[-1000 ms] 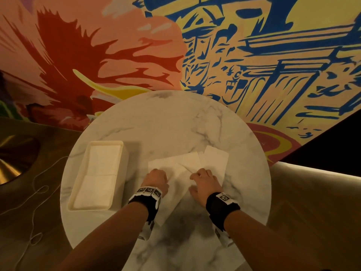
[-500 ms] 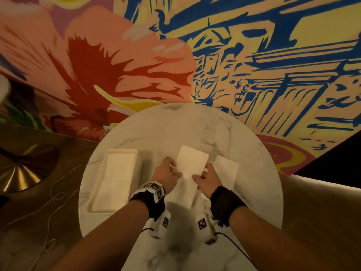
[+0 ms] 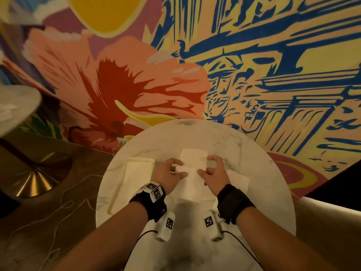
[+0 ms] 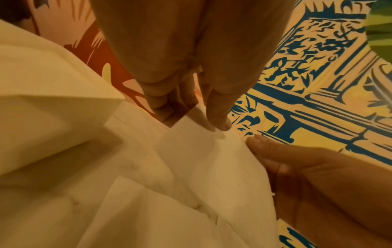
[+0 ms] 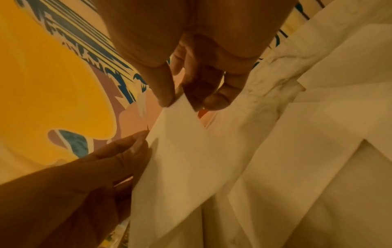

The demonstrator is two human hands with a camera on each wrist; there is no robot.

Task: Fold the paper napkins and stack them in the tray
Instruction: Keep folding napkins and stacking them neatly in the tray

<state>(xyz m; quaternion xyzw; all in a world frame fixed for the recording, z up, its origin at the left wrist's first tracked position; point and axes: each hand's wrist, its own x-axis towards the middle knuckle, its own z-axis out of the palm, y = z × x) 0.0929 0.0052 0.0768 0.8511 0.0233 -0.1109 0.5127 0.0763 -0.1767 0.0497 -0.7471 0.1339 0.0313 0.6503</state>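
Observation:
A white paper napkin (image 3: 192,165) is lifted off the round marble table (image 3: 195,133), held between both hands. My left hand (image 3: 172,171) pinches its left edge and my right hand (image 3: 212,170) pinches its right edge. In the left wrist view my left fingers (image 4: 214,117) and thumb close on the napkin (image 4: 201,167). In the right wrist view the right fingers (image 5: 163,90) and thumb pinch the napkin's (image 5: 180,151) corner. A cream tray (image 3: 119,192) holding folded napkins lies to the left of my left hand. More loose napkins (image 3: 238,180) lie on the table under and right of my right hand.
A painted mural wall (image 3: 254,65) rises just behind the table. A brass pedestal base (image 3: 39,177) and a thin cord (image 3: 64,204) are on the floor at the left. Another table's edge (image 3: 17,106) shows at the far left.
Both hands have lifted one napkin off the table and raised it, spreading it between them. The head view has tilted up toward the wall.

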